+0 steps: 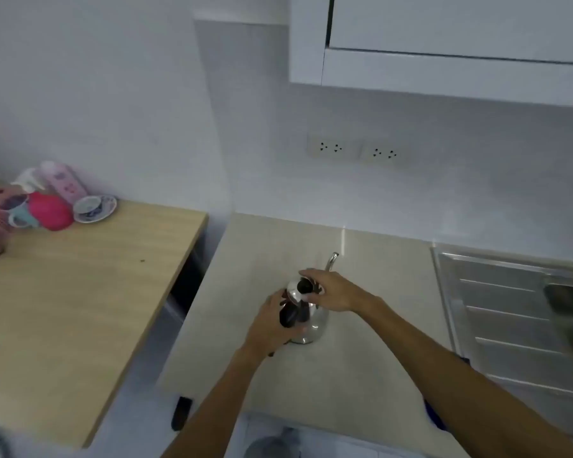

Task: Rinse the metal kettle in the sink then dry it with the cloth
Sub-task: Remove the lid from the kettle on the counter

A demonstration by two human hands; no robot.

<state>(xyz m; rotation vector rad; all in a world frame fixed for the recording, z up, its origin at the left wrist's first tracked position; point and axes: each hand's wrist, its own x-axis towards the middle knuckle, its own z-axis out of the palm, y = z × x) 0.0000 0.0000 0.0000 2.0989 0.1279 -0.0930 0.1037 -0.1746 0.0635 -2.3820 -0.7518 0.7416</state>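
To our left a pale wooden table (80,292), at its far corner pink cups (50,211) just beside a patterned saucer (105,209), before us a beige counter (361,375), two wall sockets (326,147), white cabinet (444,44) overhead

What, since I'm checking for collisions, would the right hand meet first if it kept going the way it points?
The black lid knob of the metal kettle: the right hand points left, fingers curled about it. Pushed further, it would probably meet the left hand gripping the handle; depth is unclear.
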